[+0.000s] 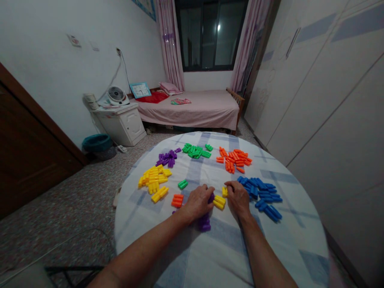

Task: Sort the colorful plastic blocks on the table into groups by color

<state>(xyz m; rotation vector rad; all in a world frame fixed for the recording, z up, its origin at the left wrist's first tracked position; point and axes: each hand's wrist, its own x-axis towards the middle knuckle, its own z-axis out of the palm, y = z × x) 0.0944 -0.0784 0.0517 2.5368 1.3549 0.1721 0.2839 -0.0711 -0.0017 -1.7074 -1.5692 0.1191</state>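
Note:
My left hand [198,203] is curled over a purple plastic block [211,197], its fingers partly covering it. Against that block lies a yellow block [219,202] made of joined tubes. In the fingertips of my right hand [239,197] is a small yellow block [225,192], just right of the other yellow one. More purple blocks [205,223] lie below my left palm, partly hidden by it. Left of this hand are an orange block [177,201] and a green block [183,184].
Around the round cloth-covered table [216,256] lie piles of yellow blocks [153,178], purple blocks [167,158], green blocks [195,151], orange blocks [235,159] and blue blocks [261,192]. Beyond are a bed [192,110], a white cabinet [130,125] and a bin [97,144].

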